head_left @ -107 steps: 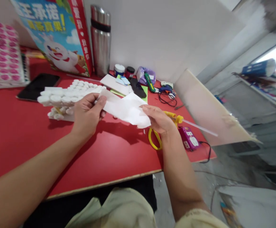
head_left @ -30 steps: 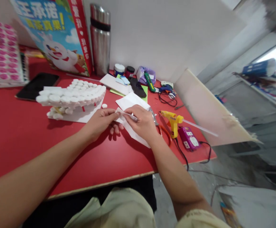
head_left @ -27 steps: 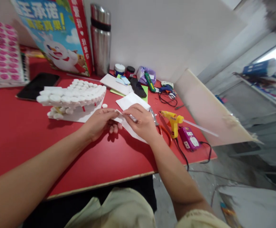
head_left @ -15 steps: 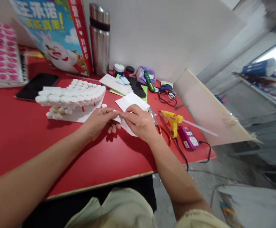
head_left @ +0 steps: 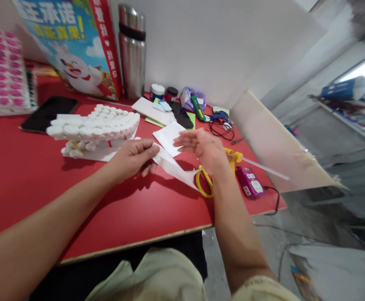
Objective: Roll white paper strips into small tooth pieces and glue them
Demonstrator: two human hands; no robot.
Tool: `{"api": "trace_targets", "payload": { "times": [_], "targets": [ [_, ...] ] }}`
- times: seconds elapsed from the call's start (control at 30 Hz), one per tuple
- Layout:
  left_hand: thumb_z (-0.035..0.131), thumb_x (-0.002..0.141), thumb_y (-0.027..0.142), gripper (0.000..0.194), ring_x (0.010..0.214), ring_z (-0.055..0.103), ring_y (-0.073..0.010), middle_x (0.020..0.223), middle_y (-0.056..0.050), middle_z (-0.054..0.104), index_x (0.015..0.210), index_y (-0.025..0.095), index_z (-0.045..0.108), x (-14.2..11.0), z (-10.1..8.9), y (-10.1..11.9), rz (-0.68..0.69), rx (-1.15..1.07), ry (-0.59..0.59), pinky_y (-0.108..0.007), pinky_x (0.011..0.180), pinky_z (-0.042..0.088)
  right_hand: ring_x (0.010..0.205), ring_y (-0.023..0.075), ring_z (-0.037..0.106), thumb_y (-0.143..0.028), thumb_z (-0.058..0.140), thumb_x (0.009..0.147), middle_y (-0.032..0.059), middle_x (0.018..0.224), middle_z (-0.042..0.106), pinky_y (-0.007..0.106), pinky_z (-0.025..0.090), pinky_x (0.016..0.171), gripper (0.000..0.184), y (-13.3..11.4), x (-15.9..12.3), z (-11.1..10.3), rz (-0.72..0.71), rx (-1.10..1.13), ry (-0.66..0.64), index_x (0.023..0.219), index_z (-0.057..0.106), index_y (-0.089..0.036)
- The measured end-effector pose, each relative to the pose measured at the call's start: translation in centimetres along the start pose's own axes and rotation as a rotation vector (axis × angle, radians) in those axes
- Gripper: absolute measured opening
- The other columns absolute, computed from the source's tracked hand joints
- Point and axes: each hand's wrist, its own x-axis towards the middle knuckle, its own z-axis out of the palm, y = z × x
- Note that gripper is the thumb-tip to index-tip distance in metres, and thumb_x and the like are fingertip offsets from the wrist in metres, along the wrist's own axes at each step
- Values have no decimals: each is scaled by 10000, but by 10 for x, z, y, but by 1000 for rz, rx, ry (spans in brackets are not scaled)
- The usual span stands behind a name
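My left hand (head_left: 134, 156) pinches one end of a white paper piece (head_left: 176, 169), which slopes down to the right over the red table (head_left: 28, 175). My right hand (head_left: 206, 148) hovers just right of it with fingers stretched out and nothing in them. It is above yellow-handled scissors (head_left: 203, 186) and in front of a yellow glue gun (head_left: 234, 158). A second white paper piece (head_left: 167, 137) lies flat behind my hands. A white model of small foam discs (head_left: 94, 127) stands to the left of my left hand.
A black phone (head_left: 49, 113), a steel flask (head_left: 132, 54) and a printed box (head_left: 72, 46) stand at the back. Paint jars (head_left: 158, 90), a green cutter (head_left: 197, 106) and cables (head_left: 222, 125) lie behind. A pink power strip (head_left: 250, 183) and a white board (head_left: 273, 146) are at right.
My right hand has let go of the paper and moved right, opening its fingers. The paper now hangs from my left hand alone, and another piece lies on the table.
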Motion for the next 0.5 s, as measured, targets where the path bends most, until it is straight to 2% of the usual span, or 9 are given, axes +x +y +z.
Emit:
{"api": "trace_targets", "payload": {
  "times": [0.03, 0.1, 0.2, 0.3, 0.4, 0.5],
  "targets": [
    [665, 970, 457, 379, 388, 497, -80, 542, -9, 643, 722, 180, 590, -1, 2, 0, 2, 40, -25, -193, 422, 366, 918, 208, 759, -713, 675, 882, 77, 957, 792, 358, 621, 831, 541, 2, 0, 7, 89, 18, -76, 1063, 762, -211],
    [643, 985, 445, 370, 397, 506, -84, 546, -5, 644, 730, 180, 600, -3, 5, 1, 9, 110, -30, -195, 435, 390, 875, 190, 752, -697, 744, 839, 55, 909, 789, 322, 616, 796, 538, 5, -1, 22, 190, 5, -143, 1047, 774, -202],
    [639, 988, 424, 336, 394, 525, -93, 580, -15, 674, 761, 178, 608, -2, 7, -1, -2, 130, 49, -197, 415, 391, 738, 156, 712, -579, 842, 798, 28, 822, 770, 284, 590, 705, 441, 8, -3, 39, 178, -43, -144, 990, 783, -186],
    [628, 988, 362, 236, 389, 540, -101, 608, -22, 690, 845, 177, 604, 0, 8, -5, -40, 36, 100, -193, 387, 366, 629, 141, 668, -494, 848, 804, 12, 747, 744, 273, 566, 605, 376, 10, -4, 46, 157, -21, -100, 993, 764, -180],
    [635, 962, 298, 128, 389, 555, -116, 605, -11, 693, 964, 189, 569, 4, 10, -9, -55, -118, 109, -188, 377, 357, 610, 136, 656, -417, 787, 867, -4, 716, 729, 254, 538, 563, 263, 13, -5, 47, 92, -108, -29, 986, 731, -190],
    [624, 933, 242, 110, 410, 577, -121, 614, -12, 707, 993, 197, 544, 6, 10, -12, -68, -242, 113, -187, 395, 389, 675, 139, 687, -308, 708, 932, -1, 766, 759, 262, 548, 657, 117, 18, -5, 46, -122, -362, 10, 975, 738, -204]
  ]
}}
